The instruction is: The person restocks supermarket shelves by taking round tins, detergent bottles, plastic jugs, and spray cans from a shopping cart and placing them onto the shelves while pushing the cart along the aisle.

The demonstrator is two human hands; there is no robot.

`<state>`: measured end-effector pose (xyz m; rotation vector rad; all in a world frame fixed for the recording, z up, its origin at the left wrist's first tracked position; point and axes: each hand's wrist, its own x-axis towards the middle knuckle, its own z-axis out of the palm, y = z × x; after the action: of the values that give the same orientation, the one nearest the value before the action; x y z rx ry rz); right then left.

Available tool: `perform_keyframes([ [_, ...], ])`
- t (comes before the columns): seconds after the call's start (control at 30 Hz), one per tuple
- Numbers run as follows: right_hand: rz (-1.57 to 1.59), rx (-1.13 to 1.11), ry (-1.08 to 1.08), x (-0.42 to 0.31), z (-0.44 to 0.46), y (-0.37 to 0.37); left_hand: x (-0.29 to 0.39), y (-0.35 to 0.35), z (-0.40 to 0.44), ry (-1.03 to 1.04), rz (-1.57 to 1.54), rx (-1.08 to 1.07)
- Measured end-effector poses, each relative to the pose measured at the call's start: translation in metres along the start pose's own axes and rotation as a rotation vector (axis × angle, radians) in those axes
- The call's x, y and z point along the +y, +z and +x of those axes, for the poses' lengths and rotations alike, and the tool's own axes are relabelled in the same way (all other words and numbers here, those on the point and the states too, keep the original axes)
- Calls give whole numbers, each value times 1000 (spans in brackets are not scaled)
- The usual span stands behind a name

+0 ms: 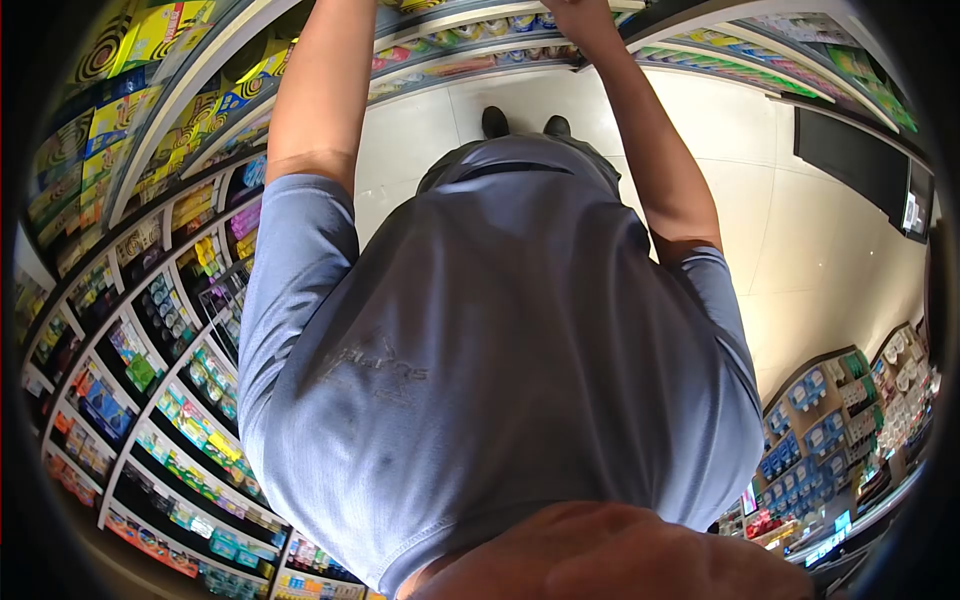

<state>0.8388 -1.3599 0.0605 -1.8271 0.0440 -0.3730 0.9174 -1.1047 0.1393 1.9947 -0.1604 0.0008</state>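
Note:
At the top edge my right hand (577, 12) shows only in part, near the shelf front with its rows of colourful packs (520, 22). Its fingers are cut off by the frame, so what it touches or holds is hidden. My left forearm (325, 85) reaches up past the top edge beside the shelves, and the left hand lies outside the picture. Yellow boxes with black spiral prints (115, 45) stand on the shelf left of that arm.
Shelves of small packaged goods (190, 420) curve along the left. A pale tiled floor (720, 120) lies under my dark shoes (495, 122). To the right are a black panel (850, 155) and a rack of hanging blue packs (805, 440).

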Motion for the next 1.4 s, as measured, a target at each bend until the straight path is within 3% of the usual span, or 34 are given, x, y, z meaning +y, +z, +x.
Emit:
perform_keyframes([
  [0.13,-137,-107,-106,15,-34,-24,-3,-6,-9,-12,18,123],
  [0.2,67,-224,43,44,-67,-24,-10,-13,-24,-11,18,200],
  [0.27,-25,-454,229,91,-106,-37,-43,-18,-65,-78,22,214],
  [0.33,-226,-522,319,140,-153,-54,-95,-24,-134,-244,-2,141],
  [0.37,-563,-737,353,216,-208,-76,-178,-37,-235,-596,216,28],
  [0.43,-827,-1045,255,338,-295,-121,-246,-61,-370,-1008,329,-186],
  [0.47,-954,-1302,471,346,-316,-145,-264,-71,-437,-1293,425,-288],
  [0.5,-927,-1147,886,339,-333,-166,-279,-80,-502,-1548,507,-427],
  [0.53,-856,-966,1210,298,-326,-179,-255,-81,-552,-1565,374,-325],
  [0.57,-920,-1025,1063,274,-319,-187,-285,-82,-603,-1956,76,-179],
  [0.6,-844,-1036,979,278,-319,-196,-249,-83,-615,-1920,-131,-38],
  [0.67,-777,-1003,786,280,-315,-205,-236,-82,-627,-1843,-229,46],
  [0.73,-921,-1086,792,263,-289,-178,-245,-69,-641,-1649,-178,199],
  [0.77,-1036,-1334,499,299,-281,-174,-250,-74,-630,-1533,-140,99],
  [0.8,-893,-1226,660,282,-262,-154,-262,-79,-614,-1519,-246,94],
  [0.83,-1177,-1512,-155,327,-249,-142,-277,-82,-596,-1347,-46,-40],
  [0.87,-969,-1243,247,320,-237,-108,-294,-85,-580,-1172,176,-141],
  [0.9,-737,-956,614,293,-224,-74,-286,-93,-564,-1101,122,0],
  [1.0,-377,-763,799,203,-187,52,-273,-118,-536,-773,3,325],
  [1.03,-223,-757,730,184,-187,93,-269,-133,-537,-781,-8,374],
  [1.13,-315,-955,445,106,-204,198,-273,-172,-565,-847,-5,332],
  [1.2,-274,-1025,286,65,-231,248,-320,-176,-617,-855,178,279],
  [1.23,-282,-1081,286,50,-243,266,-350,-169,-652,-756,375,227],
  [1.3,-364,-1201,272,51,-263,292,-383,-163,-729,-655,600,244],
  [1.37,-449,-1316,235,79,-276,304,-392,-162,-796,-793,728,31],
  [1.4,-453,-1334,288,106,-282,305,-399,-152,-833,-859,719,52],
])
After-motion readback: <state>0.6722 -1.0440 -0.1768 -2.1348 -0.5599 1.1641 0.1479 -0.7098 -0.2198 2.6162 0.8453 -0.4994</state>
